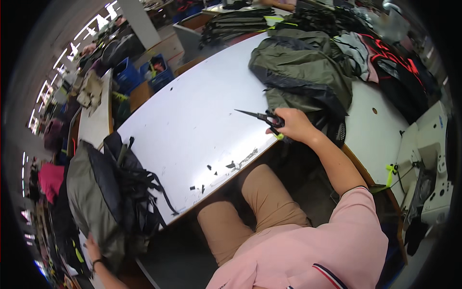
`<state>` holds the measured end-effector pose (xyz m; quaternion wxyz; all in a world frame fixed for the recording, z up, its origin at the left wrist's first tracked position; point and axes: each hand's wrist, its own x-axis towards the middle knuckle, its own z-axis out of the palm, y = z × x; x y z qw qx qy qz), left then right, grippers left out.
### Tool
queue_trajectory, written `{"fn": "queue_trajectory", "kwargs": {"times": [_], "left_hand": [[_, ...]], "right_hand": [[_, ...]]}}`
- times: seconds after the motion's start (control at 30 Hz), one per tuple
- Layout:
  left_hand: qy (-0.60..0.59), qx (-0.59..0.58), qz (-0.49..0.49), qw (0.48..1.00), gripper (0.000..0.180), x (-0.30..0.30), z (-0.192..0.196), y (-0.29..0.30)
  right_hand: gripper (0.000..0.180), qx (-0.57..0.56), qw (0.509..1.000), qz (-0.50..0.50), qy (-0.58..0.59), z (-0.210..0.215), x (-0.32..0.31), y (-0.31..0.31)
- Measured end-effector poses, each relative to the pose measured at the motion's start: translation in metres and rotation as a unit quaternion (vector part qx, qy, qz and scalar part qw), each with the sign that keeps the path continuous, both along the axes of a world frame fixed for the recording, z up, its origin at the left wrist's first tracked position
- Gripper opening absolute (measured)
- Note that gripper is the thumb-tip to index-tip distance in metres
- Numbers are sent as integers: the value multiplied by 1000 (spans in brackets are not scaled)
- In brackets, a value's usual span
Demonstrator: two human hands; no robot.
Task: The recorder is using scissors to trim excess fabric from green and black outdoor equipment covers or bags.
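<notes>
Up close, the right hand [294,126] has its grip closed around the black handles of the scissors [262,117], whose thin pointed blades lie low over the white tabletop [192,120], pointing left. Small dark scraps [231,164] dot the smooth surface near its front edge. Just beyond the hand lies a crumpled olive and black jacket [303,72] of slick fabric. At the lower left, the left hand [93,250] rests against a grey-green bundle [96,202] with black straps; its grip I cannot tell.
</notes>
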<state>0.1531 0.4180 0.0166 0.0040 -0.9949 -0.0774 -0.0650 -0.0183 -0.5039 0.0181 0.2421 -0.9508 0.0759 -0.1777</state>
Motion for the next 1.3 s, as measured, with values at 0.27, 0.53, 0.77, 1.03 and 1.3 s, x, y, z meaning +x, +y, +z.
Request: {"fn": "queue_trajectory", "kwargs": {"times": [0.27,0.53,0.77,1.03,1.3], "left_hand": [[84,-112,-34,990,31,23,1,6],[-375,120,-107,913,31,-3,108,-226],[-38,-177,-504,844,77,-56,4,-504],[-31,-349,-507,788,78,-54,-65,-604],[70,-611,-419,668,9,-57,14,-519]], "right_hand": [[37,-147,957,-246,-41,29,-6,-125],[22,-116,966,-222,-70,19,-29,-125],[31,175,966,163,-94,104,-4,21],[25,345,897,274,-49,187,-59,53],[36,379,892,174,-173,193,-78,-24]]}}
